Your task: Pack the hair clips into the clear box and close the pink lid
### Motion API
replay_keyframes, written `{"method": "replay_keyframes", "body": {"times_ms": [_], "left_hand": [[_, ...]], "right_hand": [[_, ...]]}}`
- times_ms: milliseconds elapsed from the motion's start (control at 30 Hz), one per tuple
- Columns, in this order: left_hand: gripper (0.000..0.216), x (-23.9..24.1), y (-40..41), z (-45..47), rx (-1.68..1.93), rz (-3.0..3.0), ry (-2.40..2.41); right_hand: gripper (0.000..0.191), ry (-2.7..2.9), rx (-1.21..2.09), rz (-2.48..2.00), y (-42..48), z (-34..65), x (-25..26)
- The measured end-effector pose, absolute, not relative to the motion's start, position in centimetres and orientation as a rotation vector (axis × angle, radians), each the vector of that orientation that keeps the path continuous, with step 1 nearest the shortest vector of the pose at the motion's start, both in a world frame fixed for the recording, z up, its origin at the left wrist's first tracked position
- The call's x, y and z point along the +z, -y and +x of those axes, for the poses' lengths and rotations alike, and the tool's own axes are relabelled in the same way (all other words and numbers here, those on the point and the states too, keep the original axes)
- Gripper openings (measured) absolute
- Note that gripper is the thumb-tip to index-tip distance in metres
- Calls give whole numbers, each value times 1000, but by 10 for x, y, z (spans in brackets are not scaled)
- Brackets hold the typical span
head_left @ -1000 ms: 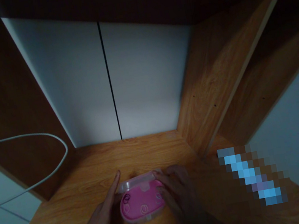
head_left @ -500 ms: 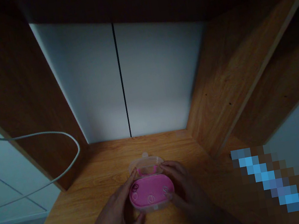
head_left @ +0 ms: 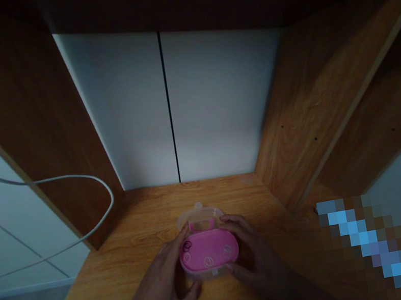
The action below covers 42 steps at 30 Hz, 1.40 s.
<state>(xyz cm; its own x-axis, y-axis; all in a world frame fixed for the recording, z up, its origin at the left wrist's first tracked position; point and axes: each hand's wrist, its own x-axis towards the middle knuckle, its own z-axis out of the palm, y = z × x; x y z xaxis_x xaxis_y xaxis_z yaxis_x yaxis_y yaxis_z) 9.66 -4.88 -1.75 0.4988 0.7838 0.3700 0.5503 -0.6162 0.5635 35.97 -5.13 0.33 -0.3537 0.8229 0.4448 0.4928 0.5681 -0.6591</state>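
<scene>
"Held how?"
"Grasping one pink box (head_left: 208,251) with left hand (head_left: 164,285) and right hand (head_left: 260,258), well inside the bench's (head_left: 118,257) left edge."
"Any room?"
"Some, toward the back edge; also pictured, one white cable (head_left: 58,178)."

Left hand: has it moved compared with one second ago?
Yes, to the right: the left hand now reaches below the black seam; then, it was left of it.

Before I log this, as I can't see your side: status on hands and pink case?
Left hand, right hand flanking pink case. Clear plastic part just behind. White cable off left, touching neither hand.
</scene>
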Motion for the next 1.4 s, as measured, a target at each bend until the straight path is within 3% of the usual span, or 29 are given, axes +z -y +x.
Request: {"method": "replay_keyframes", "body": {"times_ms": [500, 733, 1033, 1100, 1267, 1400], "left_hand": [[104, -7, 46, 96, 959, 2349, -1086], [58, 1, 51, 98, 1156, 2094, -869], [59, 1, 41, 86, 1228, 1303, -555], [53, -4, 35, 77, 1246, 1178, -482], [44, -8, 24, 62, 1332, 966, -454], [50, -4, 17, 60, 1368, 779, -455]], "right_hand": [[55, 1948, 363, -964, 52, 359, 5], [63, 2005, 345, -896, 58, 357, -1], [77, 2054, 361, -935, 58, 355, 0], [67, 2088, 347, -922, 56, 354, 1], [14, 2099, 290, -888, 53, 352, -1], [14, 2076, 261, -922, 51, 353, -4]]}}
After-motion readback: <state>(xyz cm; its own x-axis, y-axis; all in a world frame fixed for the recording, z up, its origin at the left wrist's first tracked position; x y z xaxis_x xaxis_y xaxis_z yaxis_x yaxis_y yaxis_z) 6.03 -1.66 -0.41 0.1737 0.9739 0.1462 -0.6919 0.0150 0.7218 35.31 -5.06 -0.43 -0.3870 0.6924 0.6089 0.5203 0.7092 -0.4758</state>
